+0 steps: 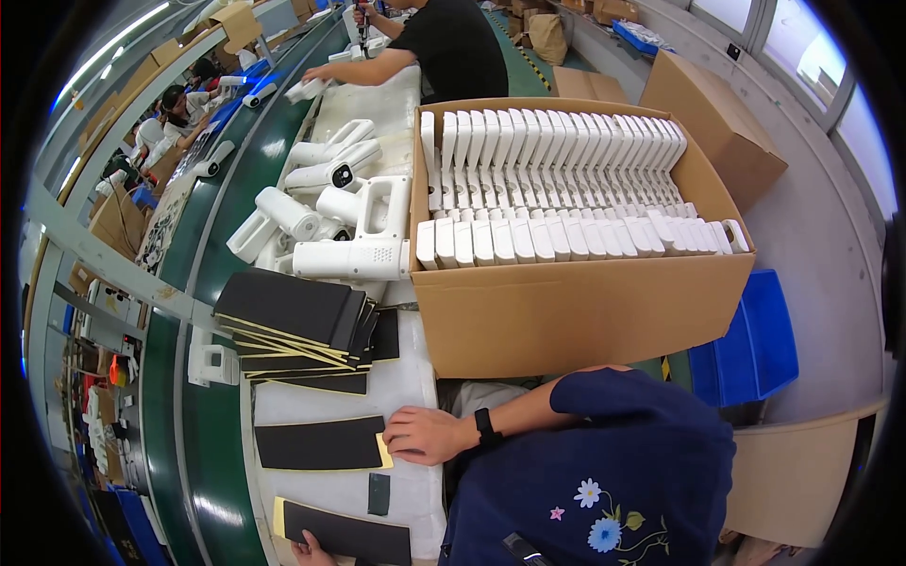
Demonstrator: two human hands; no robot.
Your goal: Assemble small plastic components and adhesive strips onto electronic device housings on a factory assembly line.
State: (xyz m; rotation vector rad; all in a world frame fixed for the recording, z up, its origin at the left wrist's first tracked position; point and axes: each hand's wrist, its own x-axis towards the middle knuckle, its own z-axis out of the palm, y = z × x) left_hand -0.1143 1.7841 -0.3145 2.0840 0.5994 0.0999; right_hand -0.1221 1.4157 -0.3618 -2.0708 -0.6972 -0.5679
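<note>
Beside the white bench, cardboard box (pixel 566 311) holds white housings (pixel 566 189); hands (pixel 425 436) press black strips (pixel 321 443).

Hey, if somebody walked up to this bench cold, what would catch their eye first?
Most likely the big open cardboard box in the middle, packed with neat rows of white plastic parts. Left of it lies a loose heap of white handheld devices, with a stack of black sheets just below. Nearer the camera, the right hand rests on one black sheet, while the left hand touches another black sheet at the lower edge.
</note>
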